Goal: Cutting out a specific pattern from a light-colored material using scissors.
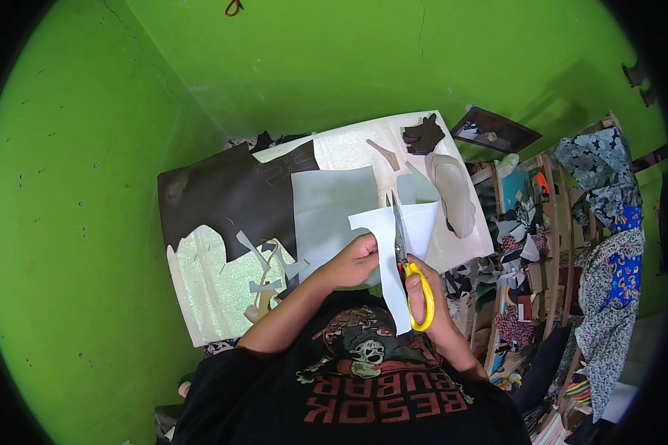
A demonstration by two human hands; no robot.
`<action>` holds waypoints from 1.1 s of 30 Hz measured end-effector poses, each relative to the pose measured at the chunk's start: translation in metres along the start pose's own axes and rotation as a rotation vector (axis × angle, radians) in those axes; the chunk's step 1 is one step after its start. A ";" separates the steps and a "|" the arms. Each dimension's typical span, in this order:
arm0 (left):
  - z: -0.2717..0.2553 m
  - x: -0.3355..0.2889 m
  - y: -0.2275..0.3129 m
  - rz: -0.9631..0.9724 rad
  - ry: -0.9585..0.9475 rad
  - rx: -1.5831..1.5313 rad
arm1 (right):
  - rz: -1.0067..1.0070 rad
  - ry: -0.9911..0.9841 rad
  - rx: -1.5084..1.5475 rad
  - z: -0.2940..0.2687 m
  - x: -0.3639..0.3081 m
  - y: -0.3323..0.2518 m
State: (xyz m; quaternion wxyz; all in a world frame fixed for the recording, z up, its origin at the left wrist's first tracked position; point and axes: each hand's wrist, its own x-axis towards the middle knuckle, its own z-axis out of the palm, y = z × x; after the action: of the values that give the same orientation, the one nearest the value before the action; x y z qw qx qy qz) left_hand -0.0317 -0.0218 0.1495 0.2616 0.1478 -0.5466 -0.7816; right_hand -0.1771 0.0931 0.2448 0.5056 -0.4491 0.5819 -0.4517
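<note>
My right hand (429,289) grips scissors (399,233) with yellow handles, their blades pointing away from me and slightly parted at the tips. A thin white sheet (421,222) lies around the blades, and a long strip of it hangs down toward my shirt, left of the handles. Closed on the sheet's left edge, my left hand (354,262) has its thumb on top; its other fingers are partly hidden. Beneath and beyond the hands lies a pale grey sheet (332,194) on the work surface.
A dark brown sheet (230,189) covers the left of the pale work surface (189,297). Narrow cut scraps (252,252) lie near my left forearm. A beige sole-shaped piece (453,194) and a dark cutout (423,135) sit at right. Shelves of scraps (523,245) stand beyond.
</note>
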 end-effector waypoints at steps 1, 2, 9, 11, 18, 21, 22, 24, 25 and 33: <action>0.001 0.000 0.003 0.000 -0.002 -0.001 | 0.003 -0.004 0.012 0.000 0.000 -0.001; 0.001 0.000 0.008 0.025 0.011 0.103 | 0.004 -0.001 0.012 -0.001 0.000 0.001; -0.014 0.005 0.000 0.121 0.019 0.592 | -0.007 0.053 0.052 0.000 0.002 0.008; -0.010 0.007 0.004 0.151 0.011 0.579 | 0.044 0.061 0.097 0.000 0.001 0.017; 0.001 0.004 0.014 0.044 -0.225 0.599 | 0.158 -0.003 0.255 0.000 0.001 0.007; 0.013 0.001 0.007 0.114 -0.181 0.561 | 0.171 -0.063 0.359 0.000 0.005 0.003; 0.018 0.000 0.009 0.057 -0.136 0.536 | 0.168 -0.085 0.423 0.001 0.005 0.001; 0.012 0.000 -0.019 0.237 -0.120 0.484 | 0.150 -0.107 0.436 0.005 0.005 -0.002; 0.013 0.002 -0.017 0.192 -0.028 0.283 | 0.121 -0.095 0.456 0.007 0.005 -0.001; -0.008 0.016 -0.004 0.064 0.353 -0.863 | -0.027 -0.005 0.406 0.007 0.006 -0.001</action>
State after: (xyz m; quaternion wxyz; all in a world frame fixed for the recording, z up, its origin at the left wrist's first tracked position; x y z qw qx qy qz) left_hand -0.0422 -0.0361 0.1441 0.4119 0.1392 -0.1230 -0.8921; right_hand -0.1705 0.0862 0.2441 0.5811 -0.3468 0.4716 -0.5654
